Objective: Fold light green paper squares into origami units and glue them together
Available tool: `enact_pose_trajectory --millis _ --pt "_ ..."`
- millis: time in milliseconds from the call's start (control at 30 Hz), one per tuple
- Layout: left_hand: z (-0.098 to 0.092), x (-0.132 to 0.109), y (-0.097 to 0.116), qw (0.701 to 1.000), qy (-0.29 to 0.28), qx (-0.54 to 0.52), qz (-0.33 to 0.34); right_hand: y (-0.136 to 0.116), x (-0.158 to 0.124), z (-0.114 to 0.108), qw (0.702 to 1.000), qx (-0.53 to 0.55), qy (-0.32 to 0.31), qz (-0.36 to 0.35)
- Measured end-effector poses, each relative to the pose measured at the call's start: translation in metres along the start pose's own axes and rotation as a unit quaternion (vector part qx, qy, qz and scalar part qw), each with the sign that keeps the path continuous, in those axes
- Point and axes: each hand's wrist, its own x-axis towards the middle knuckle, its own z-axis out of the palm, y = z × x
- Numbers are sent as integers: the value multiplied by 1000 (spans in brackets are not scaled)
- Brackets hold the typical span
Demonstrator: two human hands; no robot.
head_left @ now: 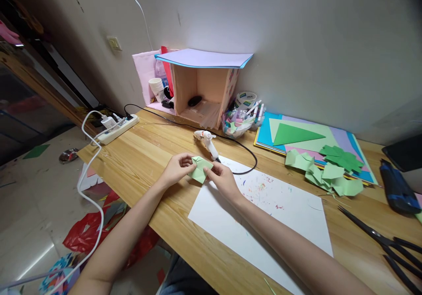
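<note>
Between my two hands is a small piece of light green folded paper (pixel 199 172), with crease lines across its face. My left hand (pixel 179 169) pinches its left edge, thumb on the front. From the other side my right hand (pixel 222 178) grips the right edge between thumb and fingers. The paper is held above the wooden desk, near the left corner of a white sheet (pixel 263 216) marked with coloured specks. Just beyond my hands lies a white glue gun (pixel 207 143) with a black cord.
Light green cut paper pieces (pixel 325 176) and a darker green one (pixel 341 156) lie on coloured sheets (pixel 352 147). Black scissors (pixel 379 238) and a dark blue tool (pixel 397 187) sit right. A power strip (pixel 118 130), an open box (pixel 201 88) and a marker container (pixel 239 123) stand farther back.
</note>
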Motion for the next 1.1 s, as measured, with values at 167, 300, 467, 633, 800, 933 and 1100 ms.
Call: enact_pose_trajectory --millis 167,300,467,633,800,933,1100 --pt "-1 -1 3 1000 4 -14 12 1 1 -1 1000 -25 7 -3" --pt "-2 0 8 999 36 -10 7 2 0 -1 999 -31 2 -8" --pt "-2 0 9 998 56 -12 -17 0 -1 -1 999 -36 -1 -18" --pt "-1 -2 9 999 41 3 -5 -3 -2 -1 999 -17 2 -35" --pt "-1 -4 9 999 12 -18 -29 -2 -1 -2 999 -27 4 -44" --pt "-5 -4 9 988 -33 -103 -110 -2 -1 -2 999 -29 6 -41" --pt "-11 -4 7 976 -66 -130 -160 -2 -1 -3 998 -35 9 -43"
